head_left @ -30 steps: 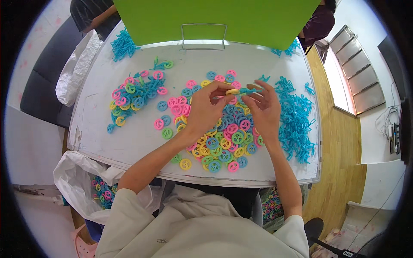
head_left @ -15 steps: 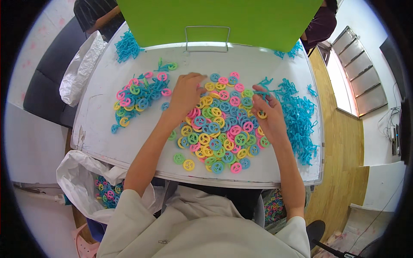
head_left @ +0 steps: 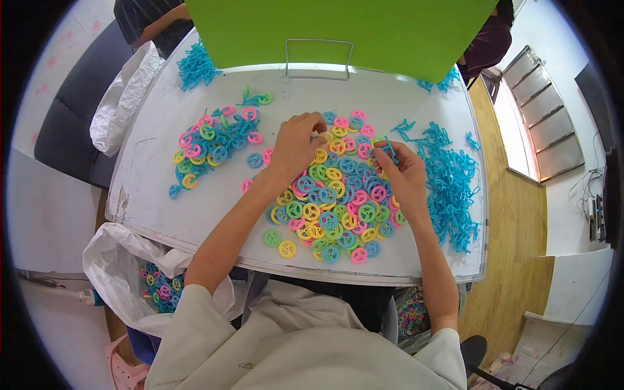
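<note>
A heap of small plastic wheels [head_left: 335, 211] in yellow, pink, blue and green lies in the middle of the white table. Over its upper left edge is my left hand [head_left: 299, 143], fingers curled and thumb drawn in; whatever it pinches is hidden. My right hand [head_left: 404, 170], at the heap's upper right, grips a teal branched plastic piece [head_left: 390, 153] between thumb and fingertips. Right of that hand spreads a large pile of similar teal pieces [head_left: 450, 195]. To the left sits a mixed pile of teal pieces with wheels on and among them [head_left: 218, 143].
A green panel [head_left: 344, 32] with a wire handle stands across the far side. Another teal pile [head_left: 197, 66] lies at the far left. White sack [head_left: 110, 273] with coloured pieces hangs by the near left edge. Two other people are partly visible beyond the table.
My right hand has closed on a teal piece; its fingers were looser before. My left hand has shifted slightly right. Pink wheels now show beside my left forearm. The view has shifted slightly.
</note>
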A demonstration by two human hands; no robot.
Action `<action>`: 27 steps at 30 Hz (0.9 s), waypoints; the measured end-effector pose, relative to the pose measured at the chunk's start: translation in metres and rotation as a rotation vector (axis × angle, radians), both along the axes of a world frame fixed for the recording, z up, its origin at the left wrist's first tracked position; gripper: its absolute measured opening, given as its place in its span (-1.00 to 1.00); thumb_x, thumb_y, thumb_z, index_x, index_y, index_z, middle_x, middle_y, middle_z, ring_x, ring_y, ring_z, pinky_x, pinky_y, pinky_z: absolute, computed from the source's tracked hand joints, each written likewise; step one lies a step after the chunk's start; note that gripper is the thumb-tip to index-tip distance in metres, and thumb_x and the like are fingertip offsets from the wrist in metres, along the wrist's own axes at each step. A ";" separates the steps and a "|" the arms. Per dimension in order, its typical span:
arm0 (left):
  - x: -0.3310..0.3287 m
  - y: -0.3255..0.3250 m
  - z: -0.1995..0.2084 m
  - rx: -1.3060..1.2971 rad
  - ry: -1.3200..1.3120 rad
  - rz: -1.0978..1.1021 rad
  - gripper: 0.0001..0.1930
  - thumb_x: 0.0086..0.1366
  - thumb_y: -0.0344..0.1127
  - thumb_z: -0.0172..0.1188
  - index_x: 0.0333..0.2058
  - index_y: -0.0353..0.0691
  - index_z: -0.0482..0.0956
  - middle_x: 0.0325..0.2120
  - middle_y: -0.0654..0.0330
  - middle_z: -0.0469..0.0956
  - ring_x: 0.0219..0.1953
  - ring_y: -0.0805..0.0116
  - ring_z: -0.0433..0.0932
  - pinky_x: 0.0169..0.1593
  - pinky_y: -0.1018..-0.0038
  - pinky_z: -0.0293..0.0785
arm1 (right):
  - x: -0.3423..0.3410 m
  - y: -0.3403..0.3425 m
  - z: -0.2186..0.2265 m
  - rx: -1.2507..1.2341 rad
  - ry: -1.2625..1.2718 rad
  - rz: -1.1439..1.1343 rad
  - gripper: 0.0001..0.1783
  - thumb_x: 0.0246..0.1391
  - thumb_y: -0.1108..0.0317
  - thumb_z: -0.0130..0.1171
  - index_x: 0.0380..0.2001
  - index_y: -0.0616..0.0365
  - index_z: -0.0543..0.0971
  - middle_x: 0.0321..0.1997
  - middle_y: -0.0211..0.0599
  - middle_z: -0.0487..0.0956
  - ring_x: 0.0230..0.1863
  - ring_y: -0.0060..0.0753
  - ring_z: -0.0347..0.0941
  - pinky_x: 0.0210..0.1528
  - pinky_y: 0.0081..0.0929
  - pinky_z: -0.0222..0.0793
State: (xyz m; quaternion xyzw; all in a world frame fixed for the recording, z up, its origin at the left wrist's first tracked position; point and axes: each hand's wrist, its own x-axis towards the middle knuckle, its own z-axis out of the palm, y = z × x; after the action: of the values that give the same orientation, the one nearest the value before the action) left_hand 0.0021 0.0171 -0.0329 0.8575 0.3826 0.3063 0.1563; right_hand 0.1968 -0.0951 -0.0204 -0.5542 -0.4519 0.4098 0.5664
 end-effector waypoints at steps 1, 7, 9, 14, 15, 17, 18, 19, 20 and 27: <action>0.002 -0.001 0.002 -0.145 -0.158 0.007 -0.79 0.02 -0.41 0.31 -0.33 -0.27 0.53 -0.42 0.14 0.58 -0.27 0.22 0.54 -0.16 0.38 0.43 | 0.000 0.000 0.000 0.010 0.007 -0.001 -0.77 0.13 0.41 0.16 -0.16 0.29 0.54 -0.35 -0.37 0.58 -0.38 -0.66 0.46 -0.34 -0.71 0.37; 0.010 -0.019 0.028 -0.775 -0.513 -0.168 -0.78 0.21 -0.33 0.23 -0.24 -0.36 0.52 -0.32 0.20 0.57 -0.25 0.45 0.56 -0.15 0.53 0.46 | -0.006 -0.002 0.005 0.009 -0.004 -0.014 -0.79 0.07 0.49 0.20 -0.20 0.32 0.55 -0.35 -0.32 0.60 -0.35 -0.63 0.50 -0.29 -0.71 0.41; 0.015 -0.026 0.028 -0.873 -0.517 -0.186 -0.75 0.24 -0.31 0.21 -0.21 -0.38 0.51 -0.28 0.19 0.57 -0.23 0.46 0.55 -0.14 0.52 0.47 | -0.006 -0.003 0.006 0.012 0.011 -0.017 -0.78 0.06 0.50 0.21 -0.19 0.32 0.55 -0.33 -0.30 0.61 -0.33 -0.61 0.51 -0.26 -0.71 0.42; 0.021 -0.035 0.026 -0.914 -0.556 -0.252 -0.80 0.27 -0.34 0.14 -0.22 -0.36 0.46 -0.31 0.16 0.56 -0.22 0.46 0.55 -0.13 0.55 0.48 | -0.002 -0.003 0.003 0.023 -0.011 -0.013 -0.78 0.04 0.51 0.22 -0.20 0.32 0.55 -0.30 -0.28 0.61 -0.27 -0.58 0.53 -0.20 -0.68 0.44; 0.022 -0.035 0.025 -0.915 -0.557 -0.252 -0.80 0.27 -0.34 0.14 -0.22 -0.36 0.46 -0.31 0.16 0.56 -0.22 0.46 0.55 -0.13 0.55 0.48 | -0.002 -0.002 0.002 0.042 -0.025 0.005 -0.78 0.04 0.52 0.23 -0.21 0.32 0.56 -0.29 -0.27 0.61 -0.26 -0.58 0.53 -0.18 -0.68 0.44; 0.021 -0.035 0.020 -0.920 -0.539 -0.219 -0.86 0.27 -0.42 0.12 -0.26 -0.36 0.44 -0.35 0.18 0.55 -0.23 0.46 0.55 -0.16 0.55 0.48 | -0.003 -0.002 0.000 0.059 -0.039 0.026 -0.78 0.03 0.52 0.23 -0.21 0.32 0.56 -0.28 -0.27 0.61 -0.25 -0.58 0.53 -0.17 -0.67 0.45; 0.021 -0.035 0.020 -0.919 -0.540 -0.218 -0.86 0.27 -0.42 0.12 -0.26 -0.36 0.44 -0.35 0.18 0.55 -0.23 0.46 0.55 -0.16 0.55 0.48 | -0.004 -0.002 0.000 0.067 -0.043 0.055 -0.79 0.02 0.54 0.23 -0.22 0.33 0.56 -0.28 -0.27 0.61 -0.25 -0.58 0.53 -0.17 -0.66 0.45; 0.021 -0.035 0.019 -0.859 -0.502 -0.198 -0.89 0.24 -0.48 0.11 -0.28 -0.37 0.43 -0.35 0.15 0.56 -0.25 0.43 0.56 -0.18 0.53 0.48 | -0.004 -0.003 -0.001 0.074 -0.047 0.084 -0.79 0.02 0.55 0.23 -0.22 0.33 0.56 -0.28 -0.28 0.61 -0.25 -0.58 0.53 -0.16 -0.66 0.45; 0.022 -0.035 0.019 -0.799 -0.464 -0.178 -0.91 0.22 -0.54 0.11 -0.30 -0.38 0.41 -0.36 0.12 0.57 -0.28 0.40 0.58 -0.21 0.51 0.48 | -0.005 -0.003 -0.001 0.074 -0.048 0.086 -0.79 0.02 0.55 0.23 -0.22 0.33 0.56 -0.28 -0.28 0.61 -0.25 -0.58 0.53 -0.16 -0.66 0.45; 0.029 -0.055 0.019 -0.588 -0.413 -0.062 -0.91 0.14 -0.57 0.14 -0.37 -0.35 0.42 -0.49 0.08 0.56 -0.40 0.31 0.58 -0.34 0.41 0.44 | 0.000 -0.004 0.000 -0.018 -0.131 0.120 -0.80 0.03 0.53 0.22 -0.22 0.33 0.56 -0.32 -0.31 0.61 -0.30 -0.61 0.52 -0.25 -0.67 0.44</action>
State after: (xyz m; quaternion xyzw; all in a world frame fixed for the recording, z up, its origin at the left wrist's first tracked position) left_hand 0.0310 -0.0375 -0.0143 0.7070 0.3883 0.3451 0.4798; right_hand 0.1963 -0.0993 -0.0200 -0.5569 -0.5167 0.4098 0.5050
